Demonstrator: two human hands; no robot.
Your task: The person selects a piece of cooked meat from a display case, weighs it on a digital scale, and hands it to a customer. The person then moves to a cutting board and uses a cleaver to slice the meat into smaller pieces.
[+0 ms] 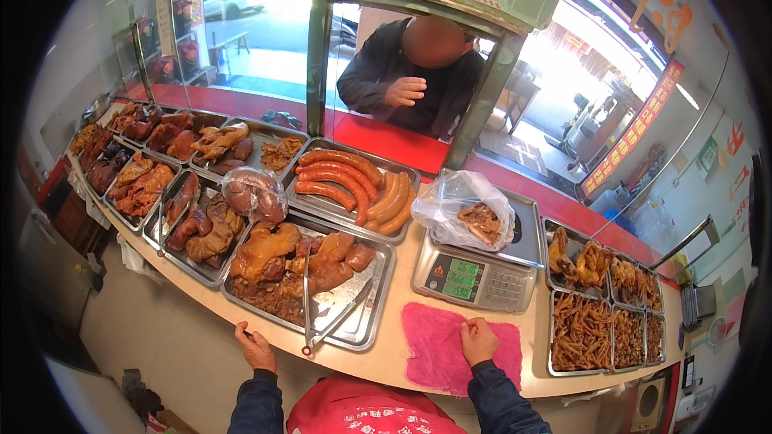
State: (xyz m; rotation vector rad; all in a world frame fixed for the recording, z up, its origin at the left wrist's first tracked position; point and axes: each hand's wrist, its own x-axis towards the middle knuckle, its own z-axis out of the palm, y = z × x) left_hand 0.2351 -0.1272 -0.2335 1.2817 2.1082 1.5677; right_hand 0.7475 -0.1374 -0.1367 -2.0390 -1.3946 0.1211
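Observation:
My left hand point(258, 349) is at the counter's front edge, fingers curled. A small dark patch shows at its fingertips, and I cannot tell whether it is a held object. Close by, metal tongs point(329, 327) lie across a steel tray point(386, 271) of braised meat point(265, 253). My right hand point(480, 342) is closed in a loose fist over a pink cloth point(431, 343) on the counter. Beyond the cloth stands a digital scale point(422, 271) with lit displays. On its steel pan point(531, 235) sits a clear plastic bag point(437, 202) with a piece of cooked meat point(480, 223) inside.
Sausages point(341, 175) fill a tray behind the meat; a plastic-wrapped item point(256, 193) sits beside it. More meat trays line the left. Chicken feet point(579, 331) and poultry point(594, 262) occupy trays at right. Across the counter, a person point(374, 66) leans at the framed serving window point(318, 72), one hand raised.

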